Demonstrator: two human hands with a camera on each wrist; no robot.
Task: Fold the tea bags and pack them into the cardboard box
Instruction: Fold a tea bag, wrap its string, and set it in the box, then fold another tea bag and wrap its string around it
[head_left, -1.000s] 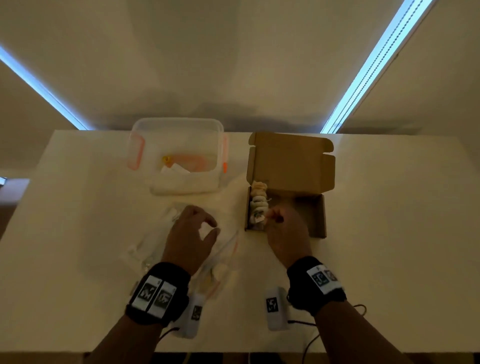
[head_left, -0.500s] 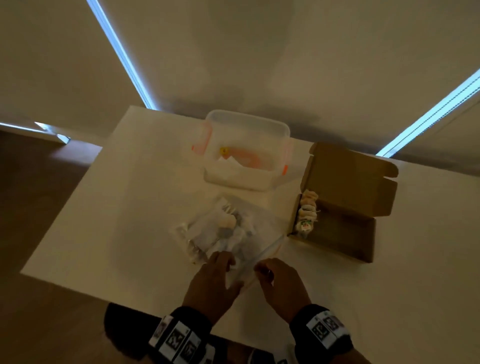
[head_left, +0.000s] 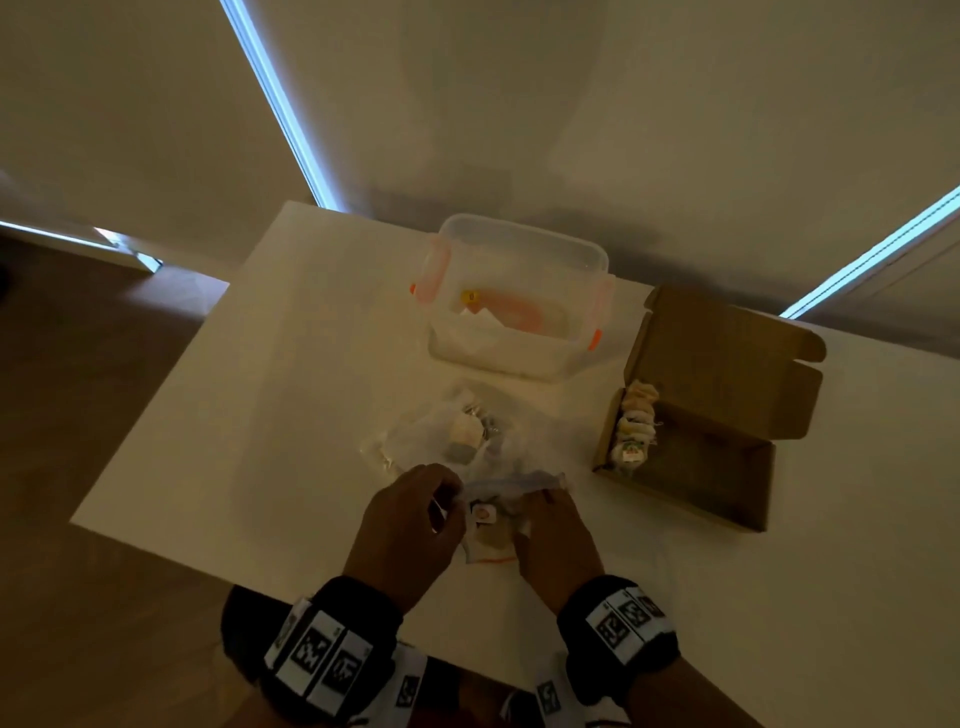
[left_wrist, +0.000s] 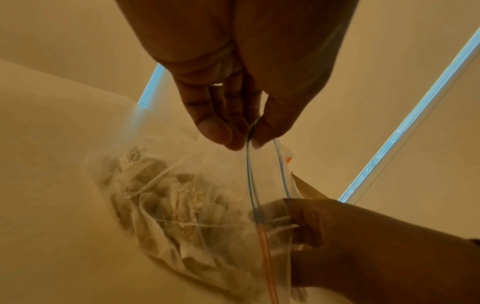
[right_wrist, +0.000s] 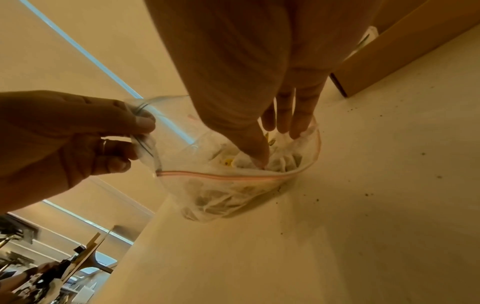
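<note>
no word, brand or number can be read in any view. black-and-white square code markers sit on the wristbands behind both hands, as patterns, not text. the tag between the two hands and the tag in the cardboard box right of the grip carry coloured marks too blurred to read.
</note>
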